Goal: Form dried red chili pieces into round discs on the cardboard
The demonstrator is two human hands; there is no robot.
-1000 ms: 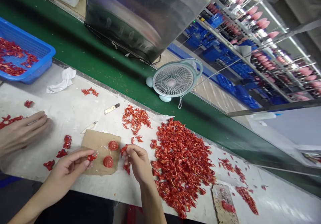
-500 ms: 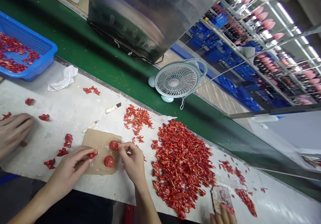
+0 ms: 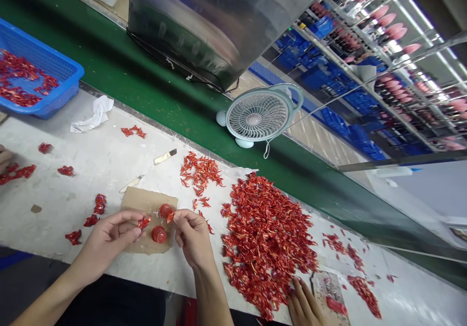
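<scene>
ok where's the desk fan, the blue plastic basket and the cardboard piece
desk fan (image 3: pixel 254 119), head view, on the hub at the middle of the grille
blue plastic basket (image 3: pixel 62 103), head view, on its front wall
cardboard piece (image 3: pixel 142 200), head view, on a bare upper part

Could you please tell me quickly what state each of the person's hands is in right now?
Left grip: closed, holding a small crinkled red piece at the fingertips.
Right grip: closed, pinching a small red scrap.

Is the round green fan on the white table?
No, the pale green round fan stands on the green strip beyond the white tabletop.
</scene>
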